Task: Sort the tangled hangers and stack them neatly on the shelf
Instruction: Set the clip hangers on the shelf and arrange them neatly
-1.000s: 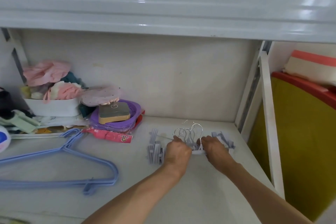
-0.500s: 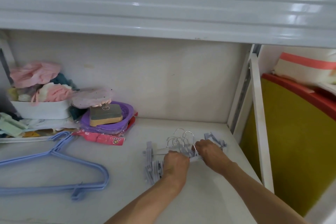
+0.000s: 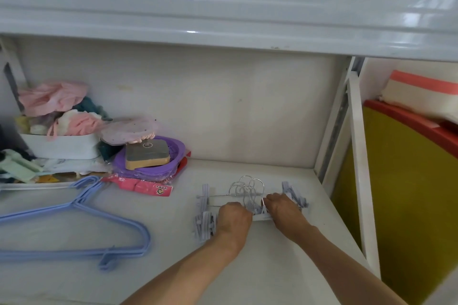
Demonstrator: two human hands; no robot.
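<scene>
A bundle of pale lilac clip hangers (image 3: 204, 215) with silver wire hooks (image 3: 247, 187) lies on the white shelf (image 3: 173, 250), towards its right side. My left hand (image 3: 234, 218) grips the bundle's bars left of the hooks. My right hand (image 3: 283, 208) grips them right of the hooks, and clips stick out past each hand. A stack of blue wire hangers (image 3: 81, 228) lies flat on the shelf at the left, apart from both hands.
At the back left stand a white bin of pink and pale cloths (image 3: 59, 146), a purple tray (image 3: 158, 163) with a grey-and-tan block on it, and a red packet (image 3: 141, 184). The shelf's white side post (image 3: 359, 156) is at the right, yellow and red panels beyond.
Both hands stay on the clip hangers and have slid with the bundle a little toward the shelf's front. The view has shifted slightly; the blue hangers have not moved.
</scene>
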